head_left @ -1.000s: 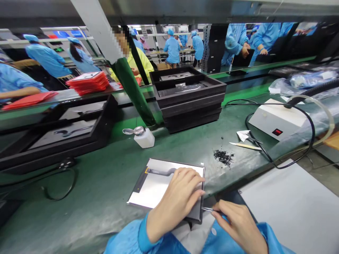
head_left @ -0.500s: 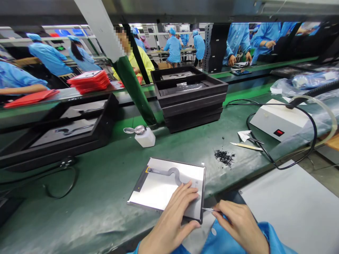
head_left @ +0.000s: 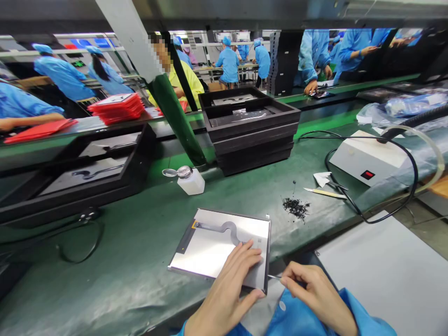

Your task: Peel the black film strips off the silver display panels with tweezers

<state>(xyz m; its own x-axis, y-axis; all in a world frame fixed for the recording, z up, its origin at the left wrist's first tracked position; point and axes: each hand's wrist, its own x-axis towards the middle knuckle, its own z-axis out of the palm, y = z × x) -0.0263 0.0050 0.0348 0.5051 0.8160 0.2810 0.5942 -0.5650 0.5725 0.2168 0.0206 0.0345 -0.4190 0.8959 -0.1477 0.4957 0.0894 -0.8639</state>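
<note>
- As I look down through the head camera, I have the right hand nearest, thumb and fingers pinching a slim metal tool at the panel's right edge; I can't tell whether its tip reaches under.
- My left hand lies palm down on the screen panel, fingers slightly spread, gripping nothing.
- The panel rests pale face up on the green bench, its near right corner jutting past the front edge.
- Right of it I see black scraps, then a pale-handled blade.
- Beyond the panel stands a white bottle, lid flipped open.
- Behind that I see stacked black trays.
- Farthest off, people in blue sit at other tables.
</note>
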